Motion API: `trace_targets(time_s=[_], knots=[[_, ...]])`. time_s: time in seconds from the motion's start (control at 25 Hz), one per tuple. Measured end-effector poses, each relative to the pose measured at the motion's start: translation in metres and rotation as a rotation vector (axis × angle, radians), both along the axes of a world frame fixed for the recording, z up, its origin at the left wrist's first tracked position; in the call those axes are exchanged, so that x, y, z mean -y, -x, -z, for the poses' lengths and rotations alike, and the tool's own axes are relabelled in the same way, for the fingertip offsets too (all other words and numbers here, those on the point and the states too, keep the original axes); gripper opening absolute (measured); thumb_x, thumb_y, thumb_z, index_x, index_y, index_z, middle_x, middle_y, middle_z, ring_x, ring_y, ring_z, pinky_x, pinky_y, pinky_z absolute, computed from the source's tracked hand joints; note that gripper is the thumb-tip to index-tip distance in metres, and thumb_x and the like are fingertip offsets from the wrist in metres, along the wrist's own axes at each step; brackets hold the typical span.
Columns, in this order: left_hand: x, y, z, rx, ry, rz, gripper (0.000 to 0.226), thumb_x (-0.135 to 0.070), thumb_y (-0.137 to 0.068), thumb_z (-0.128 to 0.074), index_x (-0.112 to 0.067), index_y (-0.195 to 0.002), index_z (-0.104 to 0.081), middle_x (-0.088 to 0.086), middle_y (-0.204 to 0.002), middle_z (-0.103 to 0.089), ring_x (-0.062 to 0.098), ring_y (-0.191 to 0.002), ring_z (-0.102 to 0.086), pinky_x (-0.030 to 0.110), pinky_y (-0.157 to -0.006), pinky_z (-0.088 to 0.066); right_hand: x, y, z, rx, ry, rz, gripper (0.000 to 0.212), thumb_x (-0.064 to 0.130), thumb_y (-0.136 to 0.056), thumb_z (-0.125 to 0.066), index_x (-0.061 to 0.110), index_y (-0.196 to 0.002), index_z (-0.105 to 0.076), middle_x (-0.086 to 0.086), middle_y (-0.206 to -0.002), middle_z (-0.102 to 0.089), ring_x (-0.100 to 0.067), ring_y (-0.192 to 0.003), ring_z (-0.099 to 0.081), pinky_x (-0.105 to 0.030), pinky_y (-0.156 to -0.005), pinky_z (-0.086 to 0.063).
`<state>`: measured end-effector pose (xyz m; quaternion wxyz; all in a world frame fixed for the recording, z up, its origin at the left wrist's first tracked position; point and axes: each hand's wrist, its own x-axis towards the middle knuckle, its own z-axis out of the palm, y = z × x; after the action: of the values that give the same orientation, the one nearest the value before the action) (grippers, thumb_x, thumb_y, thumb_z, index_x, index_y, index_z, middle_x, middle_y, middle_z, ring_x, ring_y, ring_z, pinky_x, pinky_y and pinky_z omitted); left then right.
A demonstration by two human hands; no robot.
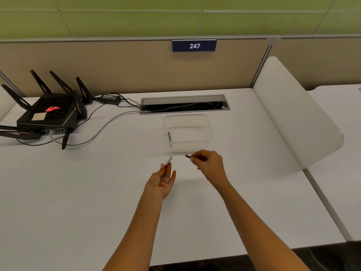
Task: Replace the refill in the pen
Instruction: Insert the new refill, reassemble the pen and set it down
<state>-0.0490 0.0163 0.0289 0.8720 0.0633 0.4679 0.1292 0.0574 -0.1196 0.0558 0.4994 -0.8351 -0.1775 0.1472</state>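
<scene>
A: White desk [78, 192], two bare forearms reaching out over it. What is each hand doing?

B: The left hand [163, 182] lies palm up, fingers loosely curled, pinching a pale barrel [168, 160] between thumb and fingertips, its open end tilted up and toward the other hand. The right hand [209, 163] is closed around a dark piece [188, 156], only its tip poking out to the left; whether that is the pen's other half or a refill, the view does not settle.

A: Why held that way?

B: The two ends face each other across a small gap, not touching, which looks like a pen taken apart, or lined up for joining. The hands hang just above the desk, so a dropped part would not roll far.

A: And beyond them?

B: A clear tub [187, 132] sits just past the hands, placed within reach. A thin blue refill [169, 137] leans inside against its left wall. Farther back, a cable hatch [184, 104]; far left, a black router [48, 112].
</scene>
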Motion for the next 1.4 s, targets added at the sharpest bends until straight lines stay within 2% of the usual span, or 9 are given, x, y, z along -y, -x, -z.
trace_targets(time_s=[0.28,0.52,0.64,0.76,0.88,0.96,1.16,1.32,1.4], knots=[[0.001,0.0,-0.006,-0.01,-0.042,0.012,0.019,-0.013,-0.095,-0.055,-0.001,-0.109,-0.057,0.014,-0.091,-0.07,0.023,-0.083,-0.069,0.043,-0.092,-0.05,-0.017,0.01,-0.017,0.127,-0.014,-0.166,0.011,0.018,-0.08,-0.072,0.017,-0.089,-0.077,0.006,-0.081,-0.073,0.002,-0.071,-0.065,-0.007,-0.07,-0.049],[0.002,0.001,-0.008,-0.019,-0.069,0.015,0.017,-0.011,-0.093,-0.058,-0.002,-0.107,-0.056,0.015,-0.093,-0.07,0.024,-0.093,-0.068,0.044,-0.092,-0.05,-0.015,0.01,-0.015,0.142,0.024,-0.177,0.01,0.017,-0.078,-0.072,0.017,-0.087,-0.077,0.012,-0.076,-0.068,-0.004,-0.073,-0.066,-0.019,-0.075,-0.054],[0.001,0.002,-0.007,-0.031,-0.098,0.017,0.01,-0.009,-0.092,-0.058,-0.002,-0.099,-0.058,0.015,-0.089,-0.071,0.024,-0.085,-0.068,0.044,-0.099,-0.049,-0.012,0.008,-0.013,0.146,0.06,-0.184,0.01,0.016,-0.079,-0.072,0.017,-0.088,-0.077,0.01,-0.076,-0.067,-0.004,-0.071,-0.064,-0.017,-0.073,-0.052],[0.0,0.003,-0.006,-0.027,-0.137,0.031,0.007,-0.007,-0.091,-0.059,-0.001,-0.092,-0.06,0.015,-0.081,-0.074,0.025,-0.084,-0.069,0.044,-0.095,-0.05,-0.006,0.004,-0.01,0.142,0.092,-0.189,0.01,0.016,-0.079,-0.072,0.017,-0.088,-0.077,0.007,-0.077,-0.069,-0.005,-0.071,-0.063,-0.015,-0.071,-0.049],[-0.002,0.004,-0.005,-0.004,-0.193,0.064,0.009,-0.007,-0.091,-0.059,0.001,-0.096,-0.062,0.015,-0.094,-0.071,0.025,-0.087,-0.069,0.043,-0.096,-0.049,0.0,0.002,-0.008,0.115,0.092,-0.17,0.01,0.015,-0.079,-0.073,0.018,-0.087,-0.077,0.006,-0.078,-0.07,-0.006,-0.072,-0.064,-0.015,-0.07,-0.05],[-0.002,0.004,-0.005,0.002,-0.227,0.076,0.009,-0.006,-0.092,-0.058,0.001,-0.095,-0.063,0.014,-0.094,-0.071,0.025,-0.087,-0.069,0.042,-0.093,-0.05,0.003,0.002,-0.007,0.098,0.08,-0.154,0.009,0.015,-0.079,-0.073,0.018,-0.086,-0.077,0.004,-0.079,-0.071,-0.008,-0.073,-0.065,-0.017,-0.07,-0.051],[-0.001,0.002,-0.005,0.023,-0.299,0.094,0.009,-0.005,-0.093,-0.057,-0.001,-0.093,-0.065,0.013,-0.092,-0.072,0.024,-0.086,-0.07,0.04,-0.091,-0.05,0.008,-0.002,-0.005,0.06,0.064,-0.155,0.008,0.017,-0.079,-0.073,0.02,-0.085,-0.078,0.011,-0.073,-0.069,-0.002,-0.069,-0.064,-0.01,-0.066,-0.046],[0.004,-0.001,-0.008,0.026,-0.345,0.15,0.012,-0.007,-0.093,-0.058,-0.002,-0.099,-0.066,0.012,-0.091,-0.074,0.022,-0.084,-0.072,0.036,-0.08,-0.054,0.008,-0.003,-0.004,0.014,0.067,-0.188,0.01,0.02,-0.082,-0.072,0.017,-0.089,-0.078,0.011,-0.074,-0.069,-0.007,-0.067,-0.066,-0.018,-0.068,-0.055],[0.006,-0.003,-0.009,0.03,-0.365,0.147,0.015,-0.008,-0.093,-0.058,-0.001,-0.104,-0.065,0.014,-0.097,-0.073,0.023,-0.088,-0.071,0.036,-0.081,-0.053,0.007,-0.002,-0.002,-0.032,0.032,-0.164,0.011,0.02,-0.082,-0.072,0.017,-0.091,-0.077,0.009,-0.075,-0.071,-0.009,-0.064,-0.067,-0.017,-0.063,-0.055]])
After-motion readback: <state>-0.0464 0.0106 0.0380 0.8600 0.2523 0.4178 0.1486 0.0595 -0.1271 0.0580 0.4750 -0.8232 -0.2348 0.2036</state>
